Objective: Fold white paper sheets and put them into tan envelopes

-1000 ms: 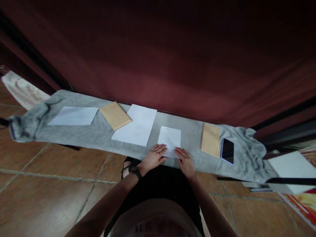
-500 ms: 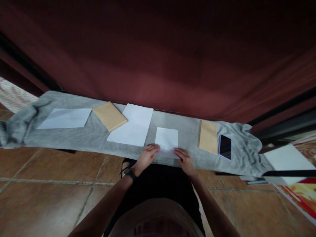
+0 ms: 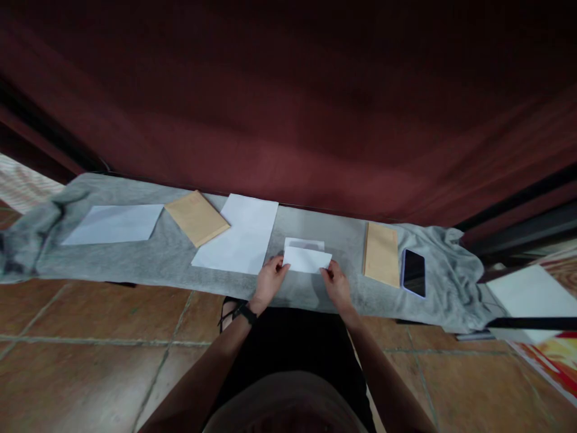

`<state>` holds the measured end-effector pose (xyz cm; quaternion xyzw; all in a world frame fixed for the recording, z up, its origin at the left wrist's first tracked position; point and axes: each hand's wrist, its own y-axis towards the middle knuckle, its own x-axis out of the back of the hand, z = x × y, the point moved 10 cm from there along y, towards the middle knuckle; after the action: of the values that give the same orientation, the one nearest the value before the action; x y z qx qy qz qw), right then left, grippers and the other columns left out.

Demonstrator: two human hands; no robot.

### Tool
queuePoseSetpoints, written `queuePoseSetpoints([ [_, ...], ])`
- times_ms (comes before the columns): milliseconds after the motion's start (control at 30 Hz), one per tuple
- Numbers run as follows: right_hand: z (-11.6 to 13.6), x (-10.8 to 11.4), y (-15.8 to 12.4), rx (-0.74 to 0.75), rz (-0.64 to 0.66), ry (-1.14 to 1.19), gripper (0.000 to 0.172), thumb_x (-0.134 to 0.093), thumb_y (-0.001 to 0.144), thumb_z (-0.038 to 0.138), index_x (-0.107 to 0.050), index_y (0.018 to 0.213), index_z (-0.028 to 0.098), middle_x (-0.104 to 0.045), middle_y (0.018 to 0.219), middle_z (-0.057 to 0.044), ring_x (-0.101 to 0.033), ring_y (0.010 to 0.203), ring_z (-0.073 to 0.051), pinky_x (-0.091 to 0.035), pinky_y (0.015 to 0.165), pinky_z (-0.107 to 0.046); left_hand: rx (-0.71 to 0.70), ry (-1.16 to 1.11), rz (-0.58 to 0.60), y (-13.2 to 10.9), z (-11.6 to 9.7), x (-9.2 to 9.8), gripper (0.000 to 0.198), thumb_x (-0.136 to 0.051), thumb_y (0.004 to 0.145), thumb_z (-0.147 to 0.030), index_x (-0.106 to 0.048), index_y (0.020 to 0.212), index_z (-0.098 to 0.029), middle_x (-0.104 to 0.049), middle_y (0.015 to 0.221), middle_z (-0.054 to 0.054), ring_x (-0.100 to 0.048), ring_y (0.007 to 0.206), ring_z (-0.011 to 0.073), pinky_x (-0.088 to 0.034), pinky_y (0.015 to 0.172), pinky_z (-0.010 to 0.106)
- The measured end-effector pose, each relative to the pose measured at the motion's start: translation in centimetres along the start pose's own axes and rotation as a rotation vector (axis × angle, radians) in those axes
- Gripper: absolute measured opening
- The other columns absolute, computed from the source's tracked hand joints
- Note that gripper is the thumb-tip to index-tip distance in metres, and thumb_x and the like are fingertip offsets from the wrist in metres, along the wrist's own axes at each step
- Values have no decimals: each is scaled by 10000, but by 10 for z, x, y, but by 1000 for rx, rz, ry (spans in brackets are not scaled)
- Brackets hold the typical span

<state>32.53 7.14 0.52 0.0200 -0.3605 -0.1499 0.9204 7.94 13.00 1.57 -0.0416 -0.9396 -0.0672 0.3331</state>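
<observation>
A small sheet of white paper (image 3: 306, 260) lies in front of me, its near part folded up and over toward the far edge. Behind the raised flap a strip of the sheet's far end still shows. My left hand (image 3: 271, 276) pinches the flap's left corner between thumb and fingers. At the right corner, my right hand (image 3: 336, 282) grips the same paper in a pinch. A larger stack of white paper (image 3: 241, 243) is just left of my left hand. To the right of my right hand rests a brown envelope (image 3: 381, 254).
A grey cloth (image 3: 180, 264) covers the narrow table against a dark red wall (image 3: 288, 156). Another brown envelope (image 3: 197, 218) overlaps the white stack. More white paper (image 3: 115, 224) lies far left, and a phone (image 3: 413, 272) at right. A white board (image 3: 532, 300) stands beyond the right end.
Both hands have lifted the small sheet's near edge and brought it over away from me. The paper lay flat before and now shows a folded flap. The camera view has shifted slightly.
</observation>
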Motion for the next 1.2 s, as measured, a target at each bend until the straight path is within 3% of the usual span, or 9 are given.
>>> queuePoseSetpoints([
  [233,4,2,8,-36,-23,-52,366,-475,1000,432,-606,1261,211,-763,1014,-61,-724,906,-218,-550,783,-309,89,97,-38,10,-3,1,137,-616,956,-314,-648,874,-209,-691,828,15,-641,786,172,-449,723,268],
  [467,7,1,18,-160,-30,-240,341,-457,1027,384,-634,1270,222,-773,1020,-62,-723,842,-204,-507,731,-288,134,272,-54,20,-9,1,178,-555,993,-333,-676,941,-213,-713,865,33,-660,835,189,-421,694,270],
  [900,16,-1,17,-52,-126,-346,330,-434,1022,325,-648,1230,184,-765,938,-101,-714,751,-195,-503,687,-266,69,424,-53,19,-17,-3,211,-507,1001,-308,-689,1039,-208,-746,977,83,-693,967,225,-505,777,288],
  [1067,20,-7,17,-24,-116,-451,320,-442,1029,285,-599,1288,181,-748,1037,-120,-705,839,-206,-516,749,-286,73,449,-45,23,-15,-7,244,-478,1014,-323,-678,1078,-198,-745,1018,104,-697,988,239,-512,798,308],
  [1200,25,-9,19,5,-86,-492,322,-455,1019,229,-595,1299,156,-711,1128,-141,-666,1010,-240,-508,899,-342,81,465,-7,26,-14,-10,246,-477,1015,-324,-674,1072,-188,-742,1019,118,-703,978,254,-512,793,323],
])
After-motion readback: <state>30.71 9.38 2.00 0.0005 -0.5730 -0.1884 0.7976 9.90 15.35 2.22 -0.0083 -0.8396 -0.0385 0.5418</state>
